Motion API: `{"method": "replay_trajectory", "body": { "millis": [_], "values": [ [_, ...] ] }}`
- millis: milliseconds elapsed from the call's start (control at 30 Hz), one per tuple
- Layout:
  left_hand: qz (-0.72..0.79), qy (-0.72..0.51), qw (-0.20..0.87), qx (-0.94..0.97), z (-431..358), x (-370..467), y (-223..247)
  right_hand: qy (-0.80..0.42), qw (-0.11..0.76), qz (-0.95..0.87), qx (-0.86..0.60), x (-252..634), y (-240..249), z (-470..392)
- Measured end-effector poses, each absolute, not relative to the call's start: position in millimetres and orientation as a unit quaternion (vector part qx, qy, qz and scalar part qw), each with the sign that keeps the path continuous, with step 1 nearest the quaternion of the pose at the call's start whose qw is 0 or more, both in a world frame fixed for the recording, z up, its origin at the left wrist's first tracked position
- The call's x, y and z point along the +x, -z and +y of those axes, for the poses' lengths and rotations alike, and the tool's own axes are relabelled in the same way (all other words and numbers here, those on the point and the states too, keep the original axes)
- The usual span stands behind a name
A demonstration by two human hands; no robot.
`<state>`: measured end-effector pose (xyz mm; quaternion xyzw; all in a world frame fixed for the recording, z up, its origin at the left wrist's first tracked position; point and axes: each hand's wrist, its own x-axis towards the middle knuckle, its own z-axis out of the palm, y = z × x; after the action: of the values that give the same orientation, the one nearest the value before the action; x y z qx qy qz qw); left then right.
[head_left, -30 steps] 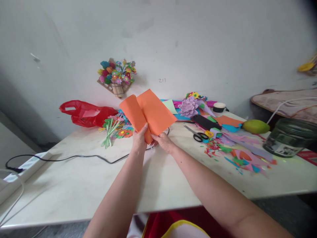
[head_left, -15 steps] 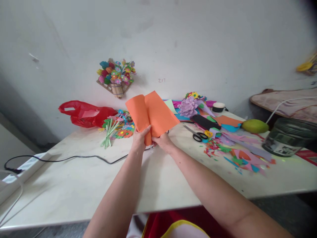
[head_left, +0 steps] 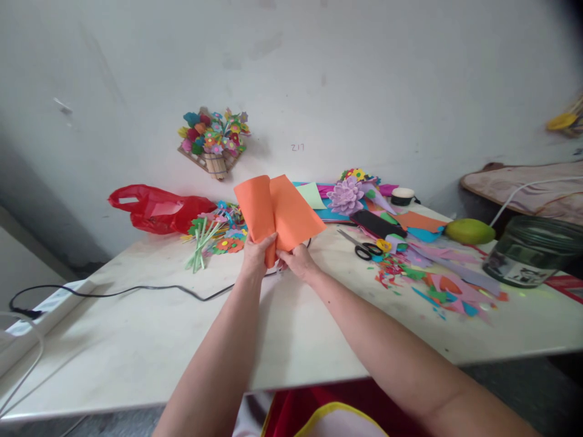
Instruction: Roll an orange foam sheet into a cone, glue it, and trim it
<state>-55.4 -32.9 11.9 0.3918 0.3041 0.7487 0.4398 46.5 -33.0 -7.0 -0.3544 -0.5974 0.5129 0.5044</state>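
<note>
Above the middle of the table I hold an orange foam sheet (head_left: 294, 212), its left part curled over toward the centre. My left hand (head_left: 258, 254) grips the lower end of the curled part, thumb across the front. At the lower edge of the flat part, my right hand (head_left: 297, 261) is closed on the sheet, with its fingertips partly hidden. Beyond the sheet lie a pale green sheet (head_left: 310, 196) and a large purple foam flower (head_left: 346, 196). Black-handled scissors (head_left: 367, 250) rest to the right of my hands.
Foam scraps (head_left: 450, 291), a green mango (head_left: 469, 231) and a glass jar (head_left: 532, 252) occupy the right. A red plastic bag (head_left: 161, 209) and foam flowers on pale stems (head_left: 200, 246) are at left. A black cable (head_left: 168, 287) crosses the white table (head_left: 136, 346).
The sheet's upper right corner has dipped and its right edge has drawn slightly left. My right hand has shifted a little left, toward my left hand.
</note>
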Motion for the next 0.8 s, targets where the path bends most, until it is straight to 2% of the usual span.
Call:
{"method": "replay_trajectory", "body": {
  "millis": [67, 267, 533, 800],
  "values": [
    [0.297, -0.749, 0.441, 0.395, -32.5, -56.1, -11.9, -0.522, 0.518, -0.581, -0.348, 48.1, 5.6, -32.5],
    [0.269, -0.755, 0.433, 0.412, -32.0, -56.0, -10.9, -0.566, 0.632, -0.429, -0.31, 53.4, 1.0, -27.6],
    [0.32, -0.737, 0.43, 0.412, -29.9, -57.5, -6.4, -0.552, 0.7, -0.336, -0.305, 59.2, -4.9, -19.3],
    [0.341, -0.702, 0.463, 0.421, -29.2, -60.9, -4.7, -0.574, 0.734, -0.302, -0.203, 83.4, -13.8, -5.2]
  ]
}}
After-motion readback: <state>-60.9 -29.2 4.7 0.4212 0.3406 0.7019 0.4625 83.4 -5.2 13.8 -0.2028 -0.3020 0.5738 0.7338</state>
